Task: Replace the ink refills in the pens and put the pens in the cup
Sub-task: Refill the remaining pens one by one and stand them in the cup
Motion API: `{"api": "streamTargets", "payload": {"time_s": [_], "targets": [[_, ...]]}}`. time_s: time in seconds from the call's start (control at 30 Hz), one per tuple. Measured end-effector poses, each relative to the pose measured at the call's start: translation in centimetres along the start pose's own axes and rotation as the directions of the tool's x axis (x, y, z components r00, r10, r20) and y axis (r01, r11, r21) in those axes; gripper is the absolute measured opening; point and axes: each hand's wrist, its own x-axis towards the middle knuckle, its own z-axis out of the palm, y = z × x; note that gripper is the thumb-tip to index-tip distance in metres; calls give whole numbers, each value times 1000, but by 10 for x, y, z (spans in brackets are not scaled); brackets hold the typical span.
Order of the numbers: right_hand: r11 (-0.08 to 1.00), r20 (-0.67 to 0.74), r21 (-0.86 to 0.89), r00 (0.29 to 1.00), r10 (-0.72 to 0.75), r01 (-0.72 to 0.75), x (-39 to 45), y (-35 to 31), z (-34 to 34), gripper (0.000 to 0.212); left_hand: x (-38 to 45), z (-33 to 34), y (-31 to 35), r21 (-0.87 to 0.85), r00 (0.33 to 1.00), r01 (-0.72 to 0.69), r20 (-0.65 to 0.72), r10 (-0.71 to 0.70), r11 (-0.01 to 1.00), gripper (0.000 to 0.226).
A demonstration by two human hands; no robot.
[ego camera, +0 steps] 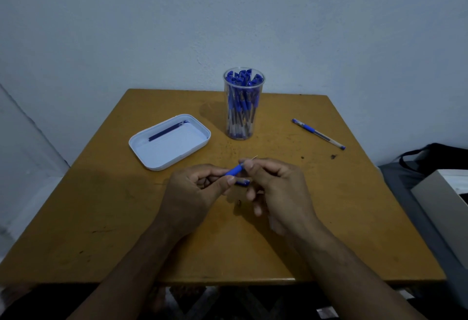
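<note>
My left hand (195, 188) grips a blue pen (234, 170) by its barrel above the middle of the table. My right hand (276, 185) pinches the pen's front end, where a thin metal tip sticks out past the fingers. A small blue piece (242, 182), perhaps a cap, shows under my hands. A clear cup (243, 107) full of several blue pens stands at the back centre. A white tray (157, 155) at the left holds one dark blue refill (167, 131). Another capped blue pen (318, 134) lies at the right.
The wooden table (354, 218) has small dark specks near its middle. A grey box (445, 205) and a dark bag (430, 157) sit off the right edge. A plain wall stands just behind the table.
</note>
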Motion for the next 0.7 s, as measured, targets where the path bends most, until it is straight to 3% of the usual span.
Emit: {"api": "streamTargets", "payload": {"time_s": [0.17,0.27,0.33,0.43,0.57,0.7], "targets": [[973,-202,214,979,-41,85,12,-16,-18,19,1,-5,-2,46,999,44,-22,-43,998,13],[974,-359,203,933,-20,99,24,-19,-36,16,3,-6,-4,65,997,65,-54,-61,996,11],[997,-366,72,931,10,17,30,-17,-48,17,4,-6,-5,72,994,80,-82,-74,994,9],[965,-251,-261,968,-28,-40,29,-17,-60,29,4,-7,-6,76,990,94,-111,-85,993,7],[623,-97,-781,981,-169,30,24,-21,-67,31,3,-4,-4,88,990,100,-111,-90,991,7],[406,-38,-914,996,-75,-4,28,-18,-68,31,3,-5,-5,105,990,102,-112,-90,989,6]]}}
